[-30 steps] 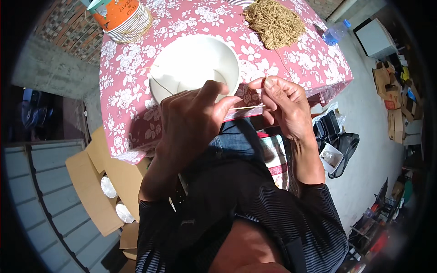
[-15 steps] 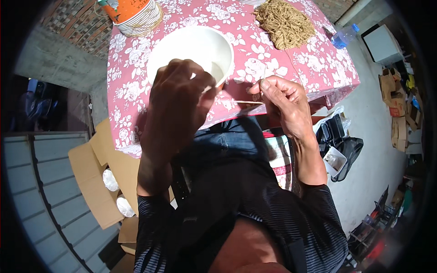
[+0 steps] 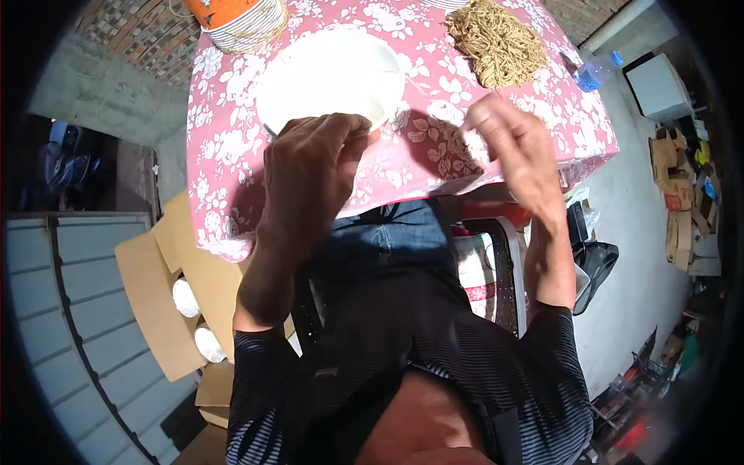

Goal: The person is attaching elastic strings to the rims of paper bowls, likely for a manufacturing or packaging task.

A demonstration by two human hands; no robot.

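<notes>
Over the near rim of a large white bowl (image 3: pixel 387 77), my left hand (image 3: pixel 310 167) is in shadow, its fingers curled and pressed together. What they pinch, if anything, is hidden. My right hand (image 3: pixel 523 151) is raised above the table's near edge, thumb and fingertips brought together. Anything between those fingertips is too small to make out. Just beyond the right hand lies a loose heap of tan twine (image 3: pixel 496 45). Bright light washes out much of the bowl's inside.
A pink floral cloth covers the table (image 3: pixel 434 58). An orange bucket-like container (image 3: pixel 240 23) wound with cord stands far left, and a plastic bottle (image 3: pixel 597 71) with a blue cap far right. An open cardboard box (image 3: pixel 155 302) is at lower left; a black bag (image 3: pixel 595 267) is on the right.
My right hand has moved right, away from the left hand. The left hand has turned slightly, staying near the bowl's rim. A pale cord seen between them earlier no longer shows there.
</notes>
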